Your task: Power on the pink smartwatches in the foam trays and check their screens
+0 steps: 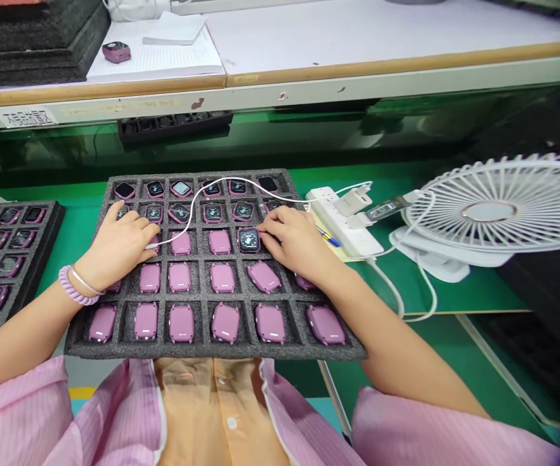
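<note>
A grey foam tray (202,301) lies in front of me with several pink smartwatch bodies in its cells. The far rows lie screen up, the near rows back up. My left hand (117,243) rests on the tray's left side, fingers pinched on the plug end of a white cable (197,197) that loops over the far rows. My right hand (294,239) lies on the right side, its fingertips touching a screen-up watch (249,239) in the third row.
A second foam tray of watches (2,252) sits at the left. A white power strip (342,220) and a white desk fan (498,210) stand at the right on the green mat. A raised shelf behind holds one pink watch (116,52) and paper.
</note>
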`<state>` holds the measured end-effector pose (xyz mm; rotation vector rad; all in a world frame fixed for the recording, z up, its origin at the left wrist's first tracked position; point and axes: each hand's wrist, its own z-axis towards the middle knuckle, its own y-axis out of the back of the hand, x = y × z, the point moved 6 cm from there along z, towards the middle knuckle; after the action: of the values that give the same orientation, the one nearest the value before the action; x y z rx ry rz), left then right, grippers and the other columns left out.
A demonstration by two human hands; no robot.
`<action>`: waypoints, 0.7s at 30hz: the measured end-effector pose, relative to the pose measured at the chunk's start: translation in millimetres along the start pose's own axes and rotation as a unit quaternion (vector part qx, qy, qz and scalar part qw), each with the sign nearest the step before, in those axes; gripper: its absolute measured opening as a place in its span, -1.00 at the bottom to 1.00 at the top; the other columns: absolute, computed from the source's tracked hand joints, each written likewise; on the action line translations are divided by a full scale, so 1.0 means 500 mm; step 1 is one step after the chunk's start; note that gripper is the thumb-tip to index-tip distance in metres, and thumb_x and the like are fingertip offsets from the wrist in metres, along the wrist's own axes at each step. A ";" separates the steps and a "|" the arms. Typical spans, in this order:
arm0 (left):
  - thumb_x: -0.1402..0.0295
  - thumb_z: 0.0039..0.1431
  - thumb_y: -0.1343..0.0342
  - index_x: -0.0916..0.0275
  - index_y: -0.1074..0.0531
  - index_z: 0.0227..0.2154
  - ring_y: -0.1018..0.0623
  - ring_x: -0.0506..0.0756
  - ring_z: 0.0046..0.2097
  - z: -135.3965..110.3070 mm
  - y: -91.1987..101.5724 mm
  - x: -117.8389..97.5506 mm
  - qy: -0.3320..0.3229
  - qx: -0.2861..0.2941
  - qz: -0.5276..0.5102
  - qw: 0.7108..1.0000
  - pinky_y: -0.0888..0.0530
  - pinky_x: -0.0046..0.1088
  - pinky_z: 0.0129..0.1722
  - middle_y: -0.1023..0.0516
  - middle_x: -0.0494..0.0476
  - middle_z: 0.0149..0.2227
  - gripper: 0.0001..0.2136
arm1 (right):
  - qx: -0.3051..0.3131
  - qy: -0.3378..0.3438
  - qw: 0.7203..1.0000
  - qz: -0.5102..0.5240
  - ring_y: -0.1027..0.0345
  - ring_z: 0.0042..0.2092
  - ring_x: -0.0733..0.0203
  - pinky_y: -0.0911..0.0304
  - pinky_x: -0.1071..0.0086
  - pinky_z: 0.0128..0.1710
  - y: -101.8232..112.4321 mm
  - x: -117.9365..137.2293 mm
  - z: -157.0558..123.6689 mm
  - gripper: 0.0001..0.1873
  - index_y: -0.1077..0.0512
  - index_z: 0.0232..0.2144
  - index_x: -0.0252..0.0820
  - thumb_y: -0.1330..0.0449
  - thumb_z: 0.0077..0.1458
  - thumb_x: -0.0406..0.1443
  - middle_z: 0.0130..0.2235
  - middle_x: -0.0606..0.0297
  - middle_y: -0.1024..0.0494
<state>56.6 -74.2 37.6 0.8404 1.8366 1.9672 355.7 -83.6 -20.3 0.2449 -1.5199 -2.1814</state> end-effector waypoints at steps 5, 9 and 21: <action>0.05 0.31 0.01 0.20 -0.59 -0.10 -0.66 0.32 -0.11 0.010 -0.005 0.083 0.111 0.027 -0.181 0.977 -0.46 -0.04 0.20 -0.70 0.22 -0.22 -0.60 | 0.012 -0.012 1.000 0.004 -0.41 -0.08 -0.09 -0.14 0.10 -0.04 0.005 -0.002 0.000 -0.75 -0.64 -0.17 -0.16 -0.13 0.38 -0.36 -0.14 0.07 -0.55; -0.06 0.31 0.15 0.16 -0.59 -0.07 -0.65 0.30 -0.05 0.005 -0.033 0.099 0.127 0.055 -0.307 0.942 -0.52 -0.20 0.04 -0.71 0.20 -0.08 -0.48 | 0.012 -0.011 1.000 0.008 -0.41 -0.09 -0.07 -0.09 0.09 -0.03 0.009 0.000 0.000 -0.76 -0.64 -0.20 -0.15 -0.14 0.39 -0.36 -0.17 0.10 -0.56; 0.05 0.37 0.33 0.12 -0.65 -0.04 -0.54 0.28 0.00 -0.008 -0.078 0.065 0.147 0.036 -0.284 0.947 -0.21 0.09 0.32 -0.70 0.22 -0.09 -0.39 | -0.047 0.005 0.999 0.010 -0.44 -0.15 0.01 -0.05 0.09 -0.02 0.010 0.004 -0.007 -0.73 -0.63 -0.28 -0.15 -0.12 0.34 -0.37 -0.21 0.15 -0.58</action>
<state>22.6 -53.1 6.1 0.0014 2.0255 1.7125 356.8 -89.0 -16.8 0.2100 -1.4050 -2.2252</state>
